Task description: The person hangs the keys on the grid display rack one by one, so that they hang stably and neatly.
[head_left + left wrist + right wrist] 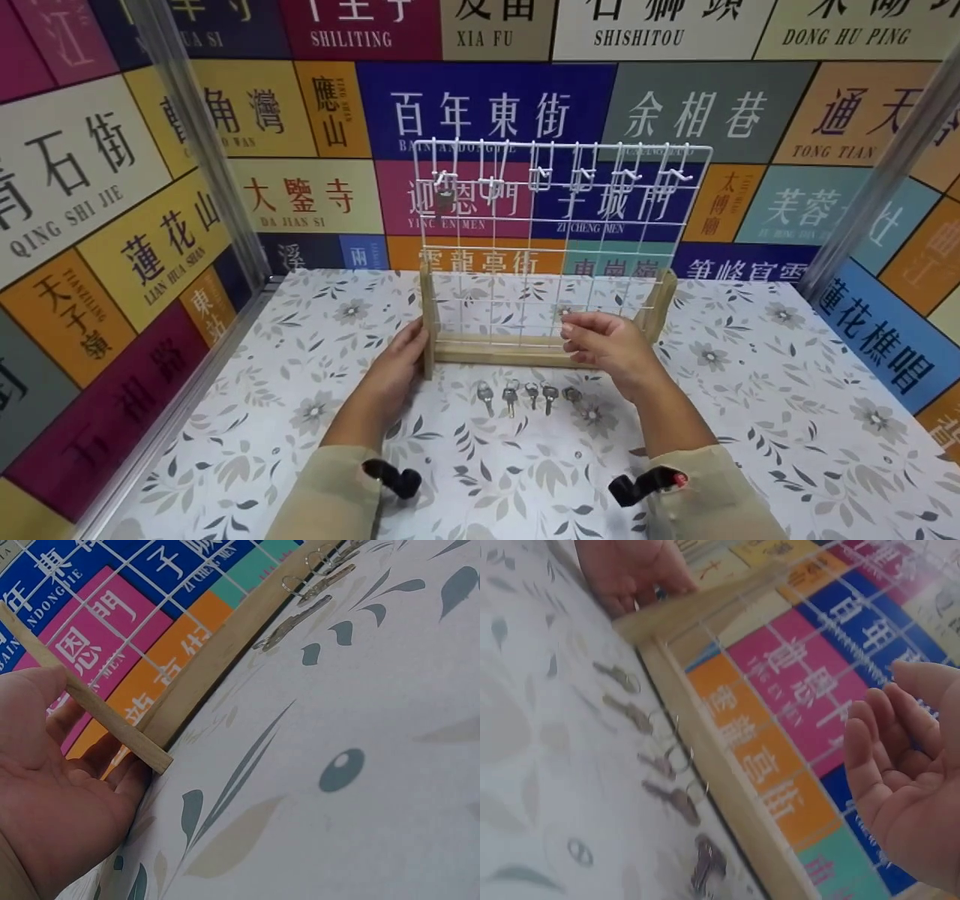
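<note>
A white wire grid rack (530, 247) stands in a wooden base, with a row of hooks along its upper part. My left hand (401, 360) holds the rack's left wooden post (112, 716), thumb on the near side and fingers behind it. In front of the grid, toward its right side, my right hand (611, 349) is raised with loosely bent fingers and nothing visible between them. One key (445, 199) hangs from the leftmost hook. Several keys with rings (671, 799) lie in a row on the table before the base bar (697, 750).
A floral-patterned cloth (480, 480) covers the table. Behind and at both sides stand walls of coloured street-name panels (480, 105), with metal corner posts (217, 165) left and right. The rack's right wooden post (660, 304) is just beyond my right hand.
</note>
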Motion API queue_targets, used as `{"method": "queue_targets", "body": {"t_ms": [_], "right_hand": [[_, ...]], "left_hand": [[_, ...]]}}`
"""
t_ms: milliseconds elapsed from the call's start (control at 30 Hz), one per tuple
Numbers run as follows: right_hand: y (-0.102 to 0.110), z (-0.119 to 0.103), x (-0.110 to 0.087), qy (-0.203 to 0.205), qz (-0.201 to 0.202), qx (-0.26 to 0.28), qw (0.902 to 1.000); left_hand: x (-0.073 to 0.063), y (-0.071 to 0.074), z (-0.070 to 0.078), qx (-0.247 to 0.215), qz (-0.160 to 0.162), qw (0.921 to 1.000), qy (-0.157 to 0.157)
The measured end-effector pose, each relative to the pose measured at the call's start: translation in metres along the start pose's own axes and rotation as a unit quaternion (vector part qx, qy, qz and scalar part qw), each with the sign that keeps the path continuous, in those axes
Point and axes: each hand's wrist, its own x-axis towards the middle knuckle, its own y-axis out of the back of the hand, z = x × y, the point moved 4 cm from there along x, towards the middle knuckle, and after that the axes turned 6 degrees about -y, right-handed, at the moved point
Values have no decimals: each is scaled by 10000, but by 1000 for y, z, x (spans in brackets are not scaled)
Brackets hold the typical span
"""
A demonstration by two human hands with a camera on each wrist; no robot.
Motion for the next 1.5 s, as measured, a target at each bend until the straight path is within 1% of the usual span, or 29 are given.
{"method": "queue_targets", "body": {"t_ms": [100, 200, 333, 400, 600, 700, 733, 800, 933, 1067, 1133, 1333, 1500], "right_hand": [[8, 17, 7, -258, -107, -601, 9978], [15, 34, 10, -579, -293, -1171, 9910], [22, 50, 12, -739, -489, -1718, 9811], [24, 55, 12, -663, -581, -1927, 9773], [27, 61, 11, -386, -963, -2288, 9679], [29, 63, 12, -331, -1045, -2602, 9593], [29, 64, 12, -311, -1060, -2749, 9551], [29, 65, 13, -316, -1053, -3031, 9466], [28, 66, 15, -399, -998, -3395, 9344], [27, 66, 16, -551, -907, -3463, 9321], [26, 65, 16, -529, -874, -3482, 9318], [23, 62, 15, -264, -868, -3492, 9326], [22, 61, 14, -60, -858, -3538, 9314]], "left_hand": [[-1, 0, 1, 18, 44, 10000, 49], [-1, 1, 1, 44, 79, 9999, 93], [-1, -1, 1, 113, 99, 9998, 146], [0, -1, 1, 98, 83, 9998, 128], [0, -1, 0, 82, 63, 9999, 138], [1, -1, -1, 42, 47, 9999, 152], [1, 0, -2, 36, 46, 9999, 146], [2, -1, -2, -68, -37, 10000, 41], [2, -3, -1, -254, -166, 9994, -190], [2, -3, -1, -321, -151, 9991, -242], [2, -3, -1, -302, -136, 9992, -232], [0, -4, 0, -254, -133, 9994, -217], [0, -4, 0, -220, -122, 9995, -178]]}}
